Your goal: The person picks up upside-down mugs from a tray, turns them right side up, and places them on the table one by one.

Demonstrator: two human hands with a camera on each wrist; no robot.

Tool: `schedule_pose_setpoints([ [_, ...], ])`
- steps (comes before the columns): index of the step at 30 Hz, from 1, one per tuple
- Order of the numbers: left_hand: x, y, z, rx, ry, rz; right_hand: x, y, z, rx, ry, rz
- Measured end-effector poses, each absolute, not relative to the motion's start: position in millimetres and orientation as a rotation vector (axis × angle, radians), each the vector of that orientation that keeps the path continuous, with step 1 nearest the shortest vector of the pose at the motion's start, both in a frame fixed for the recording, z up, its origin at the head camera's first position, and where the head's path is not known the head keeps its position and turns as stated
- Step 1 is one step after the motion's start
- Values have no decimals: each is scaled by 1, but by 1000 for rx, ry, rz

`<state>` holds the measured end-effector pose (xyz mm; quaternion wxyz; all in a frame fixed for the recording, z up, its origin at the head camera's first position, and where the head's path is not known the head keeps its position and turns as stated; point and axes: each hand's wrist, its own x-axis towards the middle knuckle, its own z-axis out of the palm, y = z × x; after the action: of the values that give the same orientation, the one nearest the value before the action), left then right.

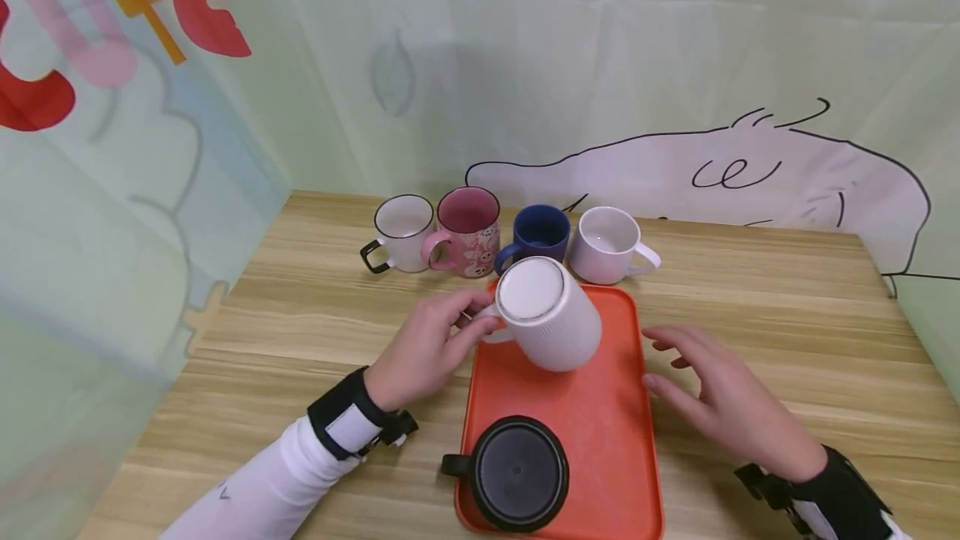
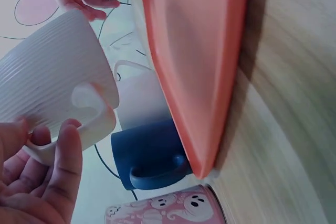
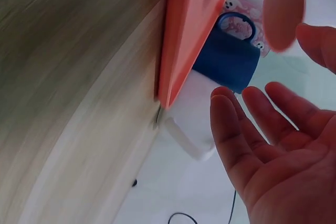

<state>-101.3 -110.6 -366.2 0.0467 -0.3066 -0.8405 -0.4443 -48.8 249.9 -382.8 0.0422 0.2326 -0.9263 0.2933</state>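
Observation:
My left hand (image 1: pixel 431 346) pinches the handle of a white ribbed mug (image 1: pixel 558 327), which is tipped upside down with its base toward the head camera. The mug hangs over the far half of an orange tray (image 1: pixel 600 440). In the left wrist view, thumb and fingers close round the handle of the mug (image 2: pixel 58 66). A black mug (image 1: pixel 519 473) stands upside down on the tray's near end, handle to the left. Right of the tray, my right hand (image 1: pixel 731 394) holds nothing, its fingers loosely spread toward the white mug.
Behind the tray stand several upright mugs in a row: a white mug with black rim (image 1: pixel 405 232), a pink patterned mug (image 1: pixel 468 232), a blue mug (image 1: pixel 540 233) and a pale pink-white mug (image 1: pixel 607 244). The wooden table (image 1: pixel 757 298) ends at a printed cloth backdrop (image 1: pixel 525 65).

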Motion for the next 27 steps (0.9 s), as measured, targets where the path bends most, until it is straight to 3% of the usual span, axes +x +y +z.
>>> schedule_pose_setpoints([
  [27, -119, -68, -355, -934, -2124, -1914, -73, 190, -378, 541, -2543, 2164],
])
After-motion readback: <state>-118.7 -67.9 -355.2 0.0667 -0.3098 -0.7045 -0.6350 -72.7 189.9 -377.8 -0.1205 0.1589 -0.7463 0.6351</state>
